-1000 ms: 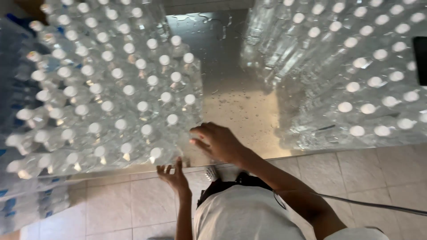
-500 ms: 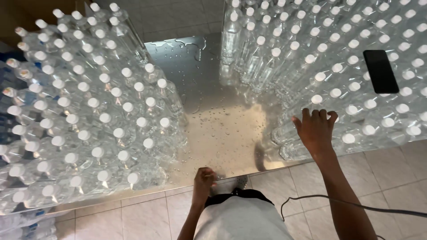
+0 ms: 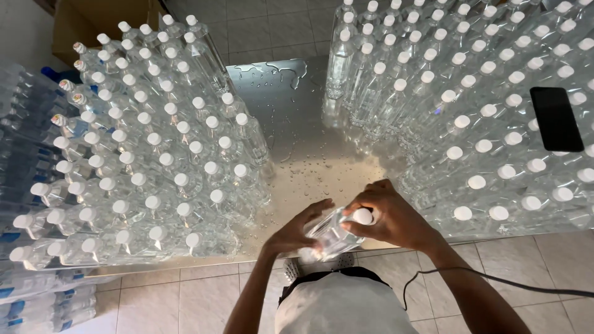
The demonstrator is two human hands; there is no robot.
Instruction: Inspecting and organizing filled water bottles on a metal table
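Head view: we look straight down on our two hands at the near edge of a wet metal surface (image 3: 291,105).
Bottle: we hold a clear bottle (image 3: 331,232) with a white cap (image 3: 363,216) tilted on its side, just above the surface's near edge, between the two bottle blocks.
Right hand: our right hand (image 3: 396,216) is closed around the cap end.
Left hand: our left hand (image 3: 297,232) cups the bottle's base end, fingers spread against it.
Left block: capped bottles (image 3: 148,154) stand packed in rows beside our left hand.
Right block: a bigger group of capped bottles (image 3: 482,111) stands by our right hand, with a black phone (image 3: 555,119) lying on the caps.
Floor: pale tiles (image 3: 167,303) lie below the surface edge, and wrapped bottle packs (image 3: 37,297) lie at far left.
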